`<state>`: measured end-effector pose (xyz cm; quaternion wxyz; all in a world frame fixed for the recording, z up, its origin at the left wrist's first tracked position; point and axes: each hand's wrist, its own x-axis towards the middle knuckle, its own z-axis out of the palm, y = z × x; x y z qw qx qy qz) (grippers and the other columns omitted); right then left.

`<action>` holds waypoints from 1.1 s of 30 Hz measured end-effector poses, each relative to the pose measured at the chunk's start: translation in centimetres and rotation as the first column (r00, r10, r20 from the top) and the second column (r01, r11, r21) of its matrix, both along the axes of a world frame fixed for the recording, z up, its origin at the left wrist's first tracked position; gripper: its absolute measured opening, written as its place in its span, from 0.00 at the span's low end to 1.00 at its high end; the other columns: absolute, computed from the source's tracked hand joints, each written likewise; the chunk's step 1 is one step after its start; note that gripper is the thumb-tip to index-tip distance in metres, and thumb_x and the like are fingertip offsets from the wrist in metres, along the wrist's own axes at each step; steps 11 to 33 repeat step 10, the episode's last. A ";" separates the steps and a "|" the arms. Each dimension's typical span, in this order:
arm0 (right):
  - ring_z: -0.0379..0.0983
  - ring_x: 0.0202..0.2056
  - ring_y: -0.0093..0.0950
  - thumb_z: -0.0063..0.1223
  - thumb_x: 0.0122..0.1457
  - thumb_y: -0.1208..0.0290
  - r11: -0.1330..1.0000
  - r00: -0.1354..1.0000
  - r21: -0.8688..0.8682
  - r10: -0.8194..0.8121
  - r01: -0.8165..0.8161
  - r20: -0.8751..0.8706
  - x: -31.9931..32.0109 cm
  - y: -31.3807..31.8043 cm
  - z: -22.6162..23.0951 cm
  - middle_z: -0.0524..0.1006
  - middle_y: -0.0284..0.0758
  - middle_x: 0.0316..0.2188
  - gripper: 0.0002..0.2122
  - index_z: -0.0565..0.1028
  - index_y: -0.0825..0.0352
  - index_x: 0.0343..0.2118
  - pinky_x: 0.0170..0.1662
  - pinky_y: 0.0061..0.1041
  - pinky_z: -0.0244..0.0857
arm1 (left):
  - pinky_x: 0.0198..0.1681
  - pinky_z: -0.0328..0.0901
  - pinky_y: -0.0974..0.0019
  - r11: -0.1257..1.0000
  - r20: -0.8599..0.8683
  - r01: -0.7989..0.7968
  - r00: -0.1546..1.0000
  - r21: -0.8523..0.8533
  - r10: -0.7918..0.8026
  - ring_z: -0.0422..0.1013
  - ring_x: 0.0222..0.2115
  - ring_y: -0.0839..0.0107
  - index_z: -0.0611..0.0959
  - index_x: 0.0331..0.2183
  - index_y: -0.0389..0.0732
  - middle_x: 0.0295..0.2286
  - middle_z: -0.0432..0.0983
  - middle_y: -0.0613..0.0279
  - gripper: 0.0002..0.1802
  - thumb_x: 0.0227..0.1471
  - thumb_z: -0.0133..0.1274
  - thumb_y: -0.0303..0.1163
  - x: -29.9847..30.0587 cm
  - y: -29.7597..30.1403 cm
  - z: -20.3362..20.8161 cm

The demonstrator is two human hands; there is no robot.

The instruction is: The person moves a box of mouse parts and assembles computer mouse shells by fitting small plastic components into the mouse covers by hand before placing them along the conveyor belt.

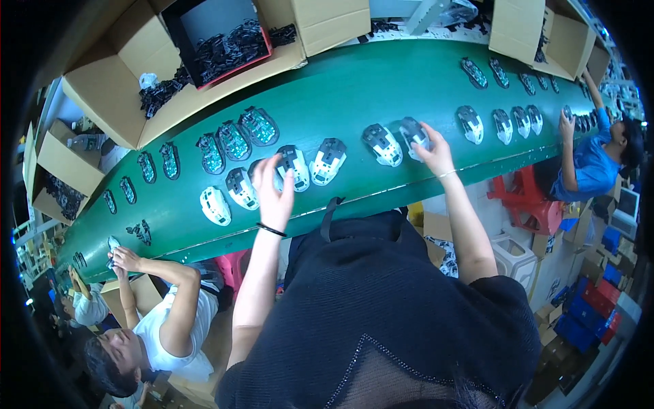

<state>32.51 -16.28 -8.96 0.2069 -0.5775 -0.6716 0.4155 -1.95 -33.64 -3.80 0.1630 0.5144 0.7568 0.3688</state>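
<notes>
My left hand (274,198) is curled over a dark-and-white computer mouse shell (278,181), mostly hidden under my fingers, on the green work surface (327,88). Beside it sit a white shell (216,206), a grey-and-white one (241,188) and, on the other side, two more shells (294,165) (328,161). Further right, my right hand (434,155) grips a grey mouse shell (413,133) between thumb and fingers. A grey-and-white shell (383,144) lies just left of that one.
Mouse bases with green circuit boards (234,140) lie behind the shells. Cardboard boxes (109,102) and a black tray of small black parts (231,51) line the far edge. Co-workers sit left (180,327) and right (589,160); a red stool (528,201) stands right.
</notes>
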 end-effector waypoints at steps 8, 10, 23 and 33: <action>0.64 0.48 0.24 0.50 0.56 0.73 0.709 0.567 -0.416 -0.026 -0.570 -0.823 -19.7 -6.8 11.0 0.68 0.35 0.48 0.24 0.58 0.71 0.55 0.51 0.25 0.58 | 0.46 0.63 0.54 0.996 0.980 -0.001 -0.181 0.085 -0.083 0.62 0.46 0.68 0.55 0.57 0.49 0.48 0.62 0.62 0.31 0.55 0.43 0.48 0.5 0.5 5.4; 0.62 0.50 0.26 0.51 0.55 0.70 0.672 0.582 -0.402 0.053 -0.622 -0.812 -23.4 -7.6 11.3 0.65 0.37 0.51 0.27 0.57 0.70 0.56 0.52 0.26 0.57 | 0.49 0.60 0.48 0.995 0.990 -0.017 -0.101 0.100 -0.101 0.56 0.51 0.62 0.53 0.57 0.52 0.52 0.54 0.62 0.32 0.55 0.42 0.49 -1.3 -0.6 6.3; 0.62 0.50 0.26 0.51 0.55 0.70 0.672 0.582 -0.402 0.053 -0.622 -0.812 -23.4 -7.6 11.3 0.65 0.37 0.51 0.27 0.57 0.70 0.56 0.52 0.26 0.57 | 0.49 0.60 0.48 0.995 0.990 -0.017 -0.101 0.100 -0.101 0.56 0.51 0.62 0.53 0.57 0.52 0.52 0.54 0.62 0.32 0.55 0.42 0.49 -1.3 -0.6 6.3; 0.62 0.50 0.26 0.51 0.55 0.70 0.672 0.582 -0.402 0.053 -0.622 -0.812 -23.4 -7.6 11.3 0.65 0.37 0.51 0.27 0.57 0.70 0.56 0.52 0.26 0.57 | 0.49 0.60 0.48 0.995 0.990 -0.017 -0.101 0.100 -0.101 0.56 0.51 0.62 0.53 0.57 0.52 0.52 0.54 0.62 0.32 0.55 0.42 0.49 -1.3 -0.6 6.3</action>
